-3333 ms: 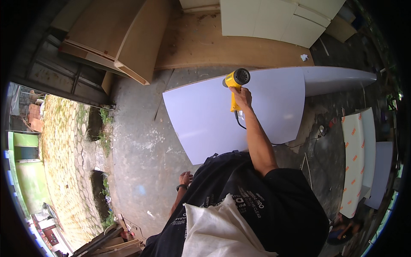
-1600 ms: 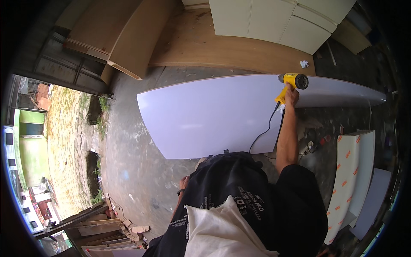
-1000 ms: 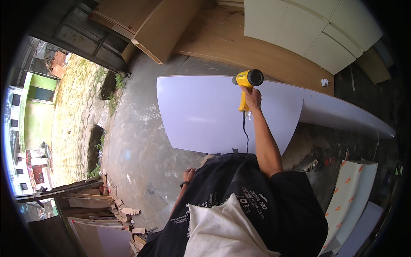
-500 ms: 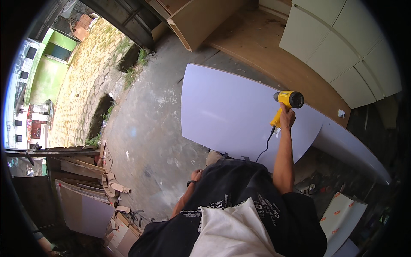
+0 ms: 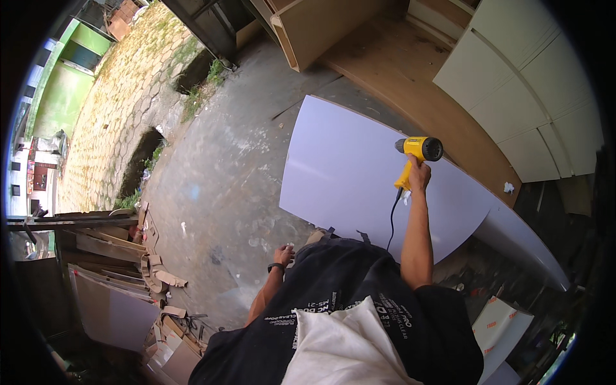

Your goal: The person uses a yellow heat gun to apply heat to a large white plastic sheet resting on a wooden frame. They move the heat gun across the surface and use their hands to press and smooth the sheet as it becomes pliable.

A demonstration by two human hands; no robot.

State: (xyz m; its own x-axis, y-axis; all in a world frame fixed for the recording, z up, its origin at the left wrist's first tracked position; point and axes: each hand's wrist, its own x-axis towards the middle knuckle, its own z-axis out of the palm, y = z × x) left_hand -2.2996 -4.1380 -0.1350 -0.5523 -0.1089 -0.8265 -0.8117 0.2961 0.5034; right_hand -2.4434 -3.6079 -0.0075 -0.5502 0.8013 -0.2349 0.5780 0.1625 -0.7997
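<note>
My right hand (image 5: 419,174) is wrapped round the handle of a yellow and black heat gun (image 5: 420,148). The gun is held over a glossy pale lavender sheet (image 5: 359,157), its narrow black end toward the left. From the bottom of its grip a black cord (image 5: 392,221) runs down toward my body. Low at my left side is my left hand (image 5: 283,255), a dark band on its wrist. Its fingers are curled together, with a small pale spot at the tips too small to name. The sheet's right part (image 5: 520,240) curves downward.
Beyond the sheet lies a brown board (image 5: 385,83), with white drawer-like panels (image 5: 513,96) at the far right. An open wooden carcass (image 5: 308,38) stands at the back. Board offcuts (image 5: 115,308) lean at lower left. Grey concrete floor (image 5: 224,173) stretches left toward paving.
The view has shifted, so the sheet's left edge appears further right. My right hand with the heat gun has moved slightly left over the sheet. My left hand has come out from my side.
</note>
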